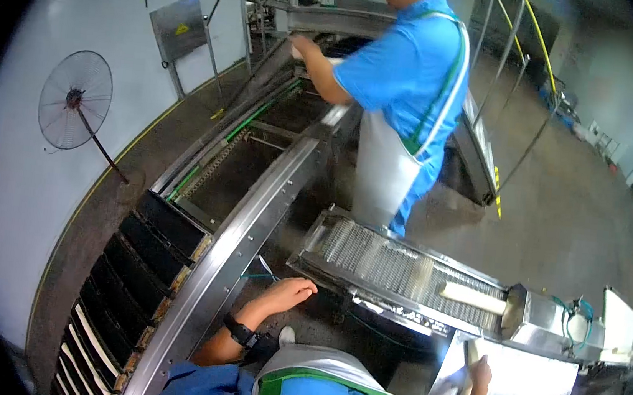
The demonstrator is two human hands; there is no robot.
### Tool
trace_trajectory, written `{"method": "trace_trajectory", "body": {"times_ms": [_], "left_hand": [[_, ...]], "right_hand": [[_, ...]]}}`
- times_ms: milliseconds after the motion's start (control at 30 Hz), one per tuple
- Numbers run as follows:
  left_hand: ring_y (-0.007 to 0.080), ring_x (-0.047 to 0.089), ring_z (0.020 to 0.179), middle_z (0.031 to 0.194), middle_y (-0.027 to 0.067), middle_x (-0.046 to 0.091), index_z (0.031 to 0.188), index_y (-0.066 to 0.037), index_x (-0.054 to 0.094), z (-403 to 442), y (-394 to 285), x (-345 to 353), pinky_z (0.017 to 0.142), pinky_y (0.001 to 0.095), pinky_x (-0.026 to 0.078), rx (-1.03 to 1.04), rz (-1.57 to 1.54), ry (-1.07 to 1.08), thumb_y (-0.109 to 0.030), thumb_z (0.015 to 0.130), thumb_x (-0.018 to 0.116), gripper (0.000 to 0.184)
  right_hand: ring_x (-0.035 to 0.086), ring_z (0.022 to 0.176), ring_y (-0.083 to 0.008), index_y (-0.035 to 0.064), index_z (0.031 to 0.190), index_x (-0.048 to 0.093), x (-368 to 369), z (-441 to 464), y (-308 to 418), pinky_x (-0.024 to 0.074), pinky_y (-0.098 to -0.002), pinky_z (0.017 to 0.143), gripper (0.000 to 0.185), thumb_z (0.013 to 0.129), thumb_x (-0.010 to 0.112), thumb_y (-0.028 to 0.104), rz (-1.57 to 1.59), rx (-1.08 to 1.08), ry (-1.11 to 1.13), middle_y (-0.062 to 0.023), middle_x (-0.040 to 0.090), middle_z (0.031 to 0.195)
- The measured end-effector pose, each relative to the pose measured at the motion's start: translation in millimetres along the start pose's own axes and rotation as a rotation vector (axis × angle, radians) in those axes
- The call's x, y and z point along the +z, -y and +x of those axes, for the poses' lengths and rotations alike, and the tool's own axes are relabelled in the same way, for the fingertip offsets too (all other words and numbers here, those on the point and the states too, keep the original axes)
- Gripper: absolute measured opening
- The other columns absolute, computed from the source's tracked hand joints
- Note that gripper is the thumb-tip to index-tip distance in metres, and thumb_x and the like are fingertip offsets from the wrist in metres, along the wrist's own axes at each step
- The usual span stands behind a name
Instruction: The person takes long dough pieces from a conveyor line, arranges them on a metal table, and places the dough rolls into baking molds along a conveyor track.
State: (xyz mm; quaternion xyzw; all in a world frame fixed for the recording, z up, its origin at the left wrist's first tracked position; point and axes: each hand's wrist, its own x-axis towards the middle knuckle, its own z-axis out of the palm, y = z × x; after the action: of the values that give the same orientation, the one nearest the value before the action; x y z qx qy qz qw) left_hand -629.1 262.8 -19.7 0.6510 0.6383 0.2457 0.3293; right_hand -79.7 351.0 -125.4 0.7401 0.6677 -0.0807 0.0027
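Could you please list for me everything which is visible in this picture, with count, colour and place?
Mesh conveyor: 1, silver, centre right
Steel table: 1, silver, lower right
Trays: several, black, lower left
Tray strips: about four, whitish, bottom left
Belt strip: 1, whitish, on mesh conveyor
Held strip: 1, pale, at table's left part
Steel rail: 1, silver, right of trays
Fan: 1, grey, left
Metal box: 1, grey with yellow sign, upper left
Handrails: several, grey and yellow, top
Co-worker: 1, blue and white clothes, upper centre
Far background: too blurred
Own wristbands: 2, dark, both wrists
Left hand: 1, bare, below conveyor's left end
Right hand: 1, bare, on held strip
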Motion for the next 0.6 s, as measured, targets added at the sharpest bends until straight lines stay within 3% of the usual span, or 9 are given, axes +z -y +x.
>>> {"method": "trace_trajectory", "body": {"times_ms": [100, 133, 267, 333, 400, 433, 467, 500, 600], "left_hand": [[0.0260, 0.052, 0.089, 0.095, 0.0116, 0.055, 0.095, -0.004, 0.053, 6, -6, 0, 0.076, 0.0328, 0.041, 0.060, 0.006, 0.019, -0.019, 0.082, 0.044, 0.022], [0.0251, 0.053, 0.089, 0.094, 0.0111, 0.056, 0.094, -0.004, 0.053, 9, -10, -1, 0.076, 0.0321, 0.041, 0.084, 0.030, 0.012, -0.019, 0.081, 0.044, 0.022], [0.0264, 0.053, 0.085, 0.089, 0.0127, 0.055, 0.091, -0.002, 0.054, 26, -30, 3, 0.074, 0.0328, 0.040, 0.098, -0.049, 0.068, -0.015, 0.079, 0.044, 0.020], [0.0248, 0.052, 0.085, 0.089, 0.0110, 0.055, 0.091, -0.002, 0.054, 43, -24, 17, 0.074, 0.0314, 0.040, 0.107, -0.071, 0.158, -0.013, 0.079, 0.044, 0.019], [0.0252, 0.049, 0.091, 0.094, 0.0105, 0.053, 0.093, -0.004, 0.054, 66, -20, 33, 0.079, 0.0326, 0.037, 0.097, -0.049, 0.234, -0.013, 0.079, 0.045, 0.019], [0.0256, 0.047, 0.095, 0.097, 0.0104, 0.052, 0.095, -0.005, 0.053, 80, -18, 44, 0.081, 0.0330, 0.036, 0.205, 0.020, 0.193, -0.013, 0.079, 0.045, 0.020], [0.0259, 0.045, 0.098, 0.100, 0.0103, 0.051, 0.096, -0.005, 0.052, 94, -17, 53, 0.084, 0.0334, 0.034, 0.313, 0.089, 0.145, -0.013, 0.078, 0.046, 0.021], [0.0268, 0.039, 0.106, 0.109, 0.0103, 0.046, 0.102, -0.007, 0.049, 109, -19, 60, 0.089, 0.0373, 0.030, 0.303, 0.125, 0.205, -0.015, 0.076, 0.049, 0.027], [0.0265, 0.034, 0.111, 0.117, 0.0102, 0.040, 0.107, -0.008, 0.046, 160, -20, 97, 0.090, 0.0412, 0.027, 0.302, 0.284, 0.182, -0.019, 0.074, 0.052, 0.035]], "right_hand": [[0.056, 0.071, -0.0374, 0.0030, 0.095, 0.040, 22, 18, -24, 0.0436, -0.0436, 0.060, 0.026, 0.076, 0.048, 0.020, 0.091, 0.162, 0.047, -0.0223, 0.057, 0.074], [0.055, 0.074, -0.0389, -0.0009, 0.105, 0.038, 20, 17, -25, 0.0442, -0.0441, 0.063, 0.051, 0.073, 0.054, 0.034, 0.053, 0.197, 0.082, -0.0252, 0.056, 0.079], [0.050, 0.086, -0.0400, -0.0074, 0.113, 0.033, -13, -41, -15, 0.0441, -0.0409, 0.069, 0.077, 0.061, 0.068, 0.037, 0.183, 0.226, 0.096, -0.0287, 0.053, 0.089], [0.046, 0.093, -0.0407, -0.0063, 0.115, 0.032, -7, -74, -14, 0.0408, -0.0428, 0.076, 0.080, 0.059, 0.069, 0.037, 0.180, 0.292, 0.000, -0.0297, 0.048, 0.099], [0.045, 0.096, -0.0389, -0.0052, 0.116, 0.032, -17, -102, -10, 0.0384, -0.0423, 0.080, 0.078, 0.060, 0.068, 0.035, 0.218, 0.361, 0.100, -0.0274, 0.045, 0.107], [0.044, 0.097, -0.0378, -0.0037, 0.116, 0.033, -4, -113, -20, 0.0377, -0.0412, 0.081, 0.076, 0.060, 0.068, 0.034, 0.148, 0.308, 0.063, -0.0240, 0.045, 0.110], [0.044, 0.097, -0.0378, -0.0037, 0.116, 0.033, 3, -128, -31, 0.0377, -0.0412, 0.081, 0.076, 0.060, 0.068, 0.034, 0.145, 0.331, 0.067, -0.0240, 0.045, 0.110], [0.045, 0.097, -0.0373, -0.0027, 0.115, 0.034, -4, -141, -28, 0.0375, -0.0409, 0.081, 0.074, 0.060, 0.068, 0.032, 0.181, 0.342, 0.052, -0.0225, 0.046, 0.108], [0.046, 0.093, -0.0354, 0.0000, 0.114, 0.036, -5, -179, -27, 0.0380, -0.0404, 0.079, 0.071, 0.058, 0.071, 0.026, 0.251, 0.414, -0.022, -0.0203, 0.049, 0.102]]}}
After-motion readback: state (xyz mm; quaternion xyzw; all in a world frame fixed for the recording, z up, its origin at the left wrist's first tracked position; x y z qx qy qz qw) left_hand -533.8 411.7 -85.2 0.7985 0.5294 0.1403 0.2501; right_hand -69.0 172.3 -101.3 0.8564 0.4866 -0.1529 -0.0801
